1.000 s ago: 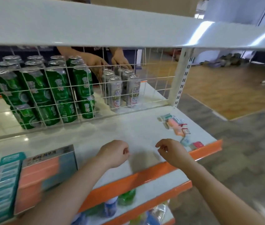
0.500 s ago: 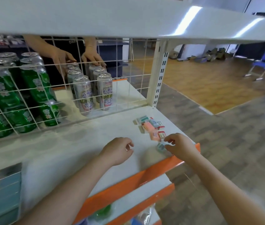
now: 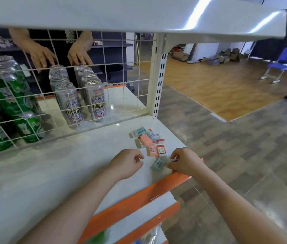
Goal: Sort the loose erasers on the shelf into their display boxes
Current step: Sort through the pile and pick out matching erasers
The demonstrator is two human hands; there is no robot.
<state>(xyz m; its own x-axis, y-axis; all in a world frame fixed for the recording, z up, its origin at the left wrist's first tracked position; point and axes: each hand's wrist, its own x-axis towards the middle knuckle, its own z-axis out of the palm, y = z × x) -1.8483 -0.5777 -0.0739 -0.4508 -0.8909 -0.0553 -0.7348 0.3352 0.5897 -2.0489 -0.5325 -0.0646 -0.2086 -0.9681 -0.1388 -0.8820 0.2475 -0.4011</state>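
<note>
Several loose erasers (image 3: 148, 140) in pink, teal and white-red wrappers lie in a small heap near the right end of the white shelf (image 3: 60, 169). One teal eraser (image 3: 157, 164) lies apart, close to the orange front edge. My right hand (image 3: 185, 162) has its fingers curled, and the tips are at that eraser's right end; I cannot tell whether they pinch it. My left hand (image 3: 126, 162) rests on the shelf just left of the teal eraser, loosely curled and holding nothing. No display box is in view.
A wire grid (image 3: 104, 95) backs the shelf, with silver cans (image 3: 95, 101) and green cans (image 3: 7, 103) behind it. Another person's hands (image 3: 42, 58) touch cans there. An upper shelf (image 3: 139, 14) hangs overhead, an upright post (image 3: 158, 81) stands at the right, and lower shelves sit below.
The view swung right, so the display boxes at the left left the frame. My right hand reached to the near end of the eraser heap, and my left hand moved right beside it.
</note>
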